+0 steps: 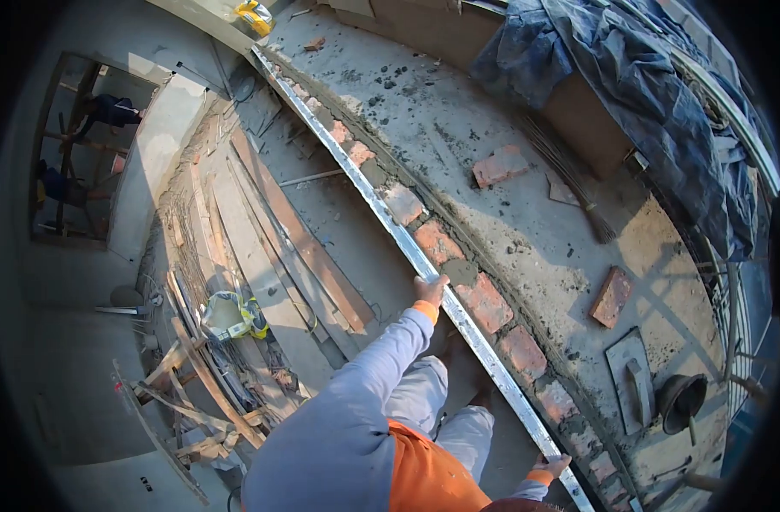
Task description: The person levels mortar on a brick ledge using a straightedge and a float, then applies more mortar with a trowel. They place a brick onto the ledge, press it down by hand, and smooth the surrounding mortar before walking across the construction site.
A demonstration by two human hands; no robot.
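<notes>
A long metal straightedge (pixel 484 348) lies along the near side of a low row of bricks set in mortar (pixel 484 305), running diagonally across the head view. My left hand (pixel 431 291) is closed around it near the middle of its length. Closer to its lower end, my right hand (pixel 552 466) also grips the bar, partly cut off from view by its angle. Grey wet mortar (pixel 461 272) fills gaps between the bricks, and a mortar strip follows their far side.
Loose bricks (pixel 501 165) (pixel 611 297), a float (pixel 631 381), a black bucket (pixel 682 401) and a broom (pixel 590 209) lie beyond the row. Planks (pixel 300 243) and scrap wood cover the left floor. A blue tarp (pixel 629 94) hangs top right. Another person (pixel 108 115) shows through an opening.
</notes>
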